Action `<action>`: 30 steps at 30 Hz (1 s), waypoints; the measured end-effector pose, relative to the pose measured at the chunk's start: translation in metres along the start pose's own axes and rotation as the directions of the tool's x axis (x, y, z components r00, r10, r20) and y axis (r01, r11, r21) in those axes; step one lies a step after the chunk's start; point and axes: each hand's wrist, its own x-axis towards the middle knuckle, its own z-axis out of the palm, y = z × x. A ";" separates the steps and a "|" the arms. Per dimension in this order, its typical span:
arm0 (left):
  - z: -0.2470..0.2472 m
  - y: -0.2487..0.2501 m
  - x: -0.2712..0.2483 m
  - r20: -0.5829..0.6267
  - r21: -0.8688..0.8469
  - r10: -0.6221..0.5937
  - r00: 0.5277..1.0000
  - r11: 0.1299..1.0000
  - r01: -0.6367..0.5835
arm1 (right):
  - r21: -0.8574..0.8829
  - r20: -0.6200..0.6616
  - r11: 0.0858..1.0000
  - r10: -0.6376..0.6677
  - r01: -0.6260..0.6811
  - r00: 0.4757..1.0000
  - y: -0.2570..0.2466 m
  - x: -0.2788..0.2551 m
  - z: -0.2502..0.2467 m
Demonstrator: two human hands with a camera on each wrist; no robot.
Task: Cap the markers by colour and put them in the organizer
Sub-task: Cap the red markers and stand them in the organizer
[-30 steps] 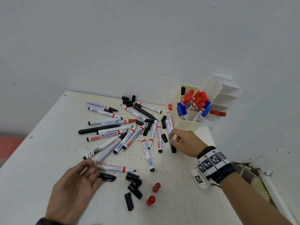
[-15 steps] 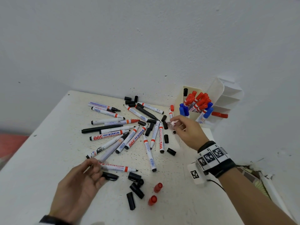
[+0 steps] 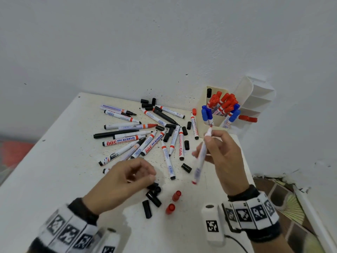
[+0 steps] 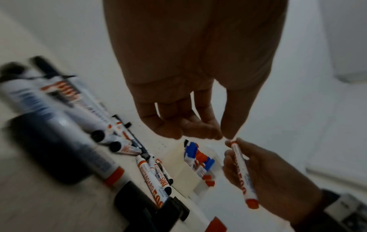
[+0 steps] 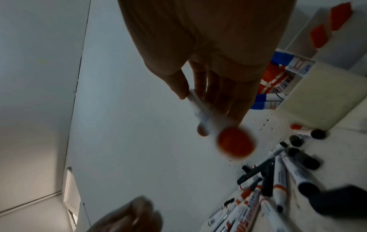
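Lifted off the counter [image 3: 54,161] since the earlier frame, the right hand [image 3: 223,157] now holds a red whiteboard marker [image 3: 200,157] pinched between thumb and fingers, uncapped tip up, just in front of the white organizer [image 3: 242,92]. Over by the loose black caps [image 3: 154,196], the left hand [image 3: 125,179] has moved in with fingers curled; whether they grip anything I cannot tell. 2 red caps [image 3: 173,201] lie nearby.

Two hands [image 3: 127,178], one organizer [image 3: 245,92], two loose red caps [image 3: 176,195], four blue-capped markers [image 3: 206,114].
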 end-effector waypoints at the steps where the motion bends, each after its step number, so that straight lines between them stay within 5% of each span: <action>1: 0.004 0.004 0.005 0.061 0.128 0.032 0.998 0.991 -0.040 | 0.008 -0.007 1.000 0.017 -0.017 1.000 0.000 -0.009 0.002; 7: 0.031 0.017 0.037 0.374 0.590 0.009 0.927 0.769 -0.246 | 0.048 -0.051 0.988 0.151 -0.149 0.987 0.016 -0.053 0.003; 14: 0.059 0.028 0.054 0.496 0.742 -0.136 0.858 0.579 -0.338 | 0.088 -0.049 0.965 0.250 -0.245 0.967 0.032 -0.082 0.006; 17: 0.057 0.026 0.056 0.467 0.728 -0.103 0.878 0.608 -0.316 | 0.050 -0.028 0.960 0.276 -0.275 0.961 0.031 -0.088 0.007; 23: 0.027 0.040 0.065 0.078 0.205 0.072 0.994 0.975 -0.086 | -0.035 0.066 0.964 0.264 -0.263 0.962 0.031 -0.096 0.009; 30: 0.027 0.046 0.063 0.035 0.076 0.105 0.994 0.991 -0.107 | -0.076 0.147 0.978 0.205 -0.196 0.968 0.018 -0.096 0.017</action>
